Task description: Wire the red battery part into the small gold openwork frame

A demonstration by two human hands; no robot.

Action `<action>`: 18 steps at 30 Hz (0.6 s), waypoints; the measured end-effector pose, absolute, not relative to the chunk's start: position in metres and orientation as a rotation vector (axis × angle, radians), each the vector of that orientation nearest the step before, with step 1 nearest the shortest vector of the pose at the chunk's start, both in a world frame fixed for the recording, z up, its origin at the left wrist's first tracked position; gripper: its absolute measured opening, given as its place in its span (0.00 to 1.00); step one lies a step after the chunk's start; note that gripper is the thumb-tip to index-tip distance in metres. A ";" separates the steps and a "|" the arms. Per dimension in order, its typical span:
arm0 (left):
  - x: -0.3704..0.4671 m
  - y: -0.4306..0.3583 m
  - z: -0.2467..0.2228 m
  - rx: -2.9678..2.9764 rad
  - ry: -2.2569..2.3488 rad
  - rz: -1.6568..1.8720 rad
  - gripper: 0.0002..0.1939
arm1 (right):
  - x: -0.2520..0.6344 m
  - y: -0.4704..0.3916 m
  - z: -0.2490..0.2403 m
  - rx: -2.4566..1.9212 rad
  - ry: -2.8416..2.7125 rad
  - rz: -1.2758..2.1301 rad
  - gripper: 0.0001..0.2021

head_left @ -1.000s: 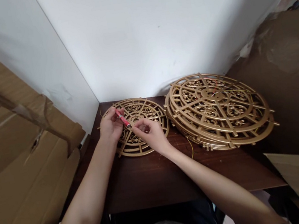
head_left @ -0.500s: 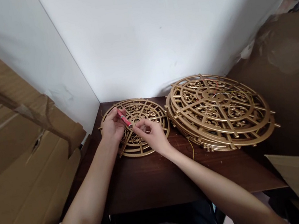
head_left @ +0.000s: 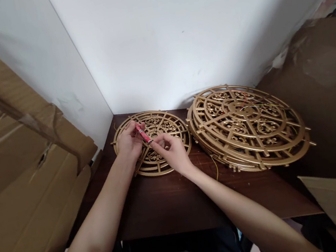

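Observation:
My left hand (head_left: 129, 142) is closed around a slim red tube (head_left: 143, 134) with dark and silvery bands, tilted down to the right. At the tube's lower end my right hand (head_left: 172, 151) pinches with thumb and forefinger; what lies between those fingertips is too small to make out. Both hands are over a round gold openwork panel (head_left: 159, 172) with scroll ornaments, which lies flat on the dark brown table (head_left: 168, 207). My hands hide part of the panel's left and front side.
To the right stands a leaning stack of similar gold round panels (head_left: 248, 125), with thin wires on top. A yellow wire (head_left: 216, 167) hangs from its edge. Cardboard (head_left: 26, 167) borders the left, more cardboard (head_left: 320, 96) the right. A white wall (head_left: 173, 39) rises behind.
Both hands and the red tube have shifted very slightly to the right in the view. The grip on the tube looks the same, and the panels stay put.

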State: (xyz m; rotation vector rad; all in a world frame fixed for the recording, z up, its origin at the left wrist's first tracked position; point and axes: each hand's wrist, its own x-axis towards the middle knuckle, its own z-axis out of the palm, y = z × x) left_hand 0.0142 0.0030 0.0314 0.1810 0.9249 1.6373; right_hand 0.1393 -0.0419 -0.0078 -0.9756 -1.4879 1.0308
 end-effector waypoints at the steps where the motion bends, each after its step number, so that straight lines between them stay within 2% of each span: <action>1: 0.015 0.003 0.031 0.182 0.929 1.632 0.14 | 0.139 -0.042 -0.007 -0.987 -1.499 1.014 0.08; 10: 0.017 0.001 0.029 0.195 0.948 1.671 0.13 | 0.141 -0.045 -0.004 -1.069 -1.645 0.857 0.09; 18: 0.013 0.004 0.022 0.285 0.898 1.740 0.10 | 0.141 -0.042 -0.010 -1.106 -1.686 0.860 0.10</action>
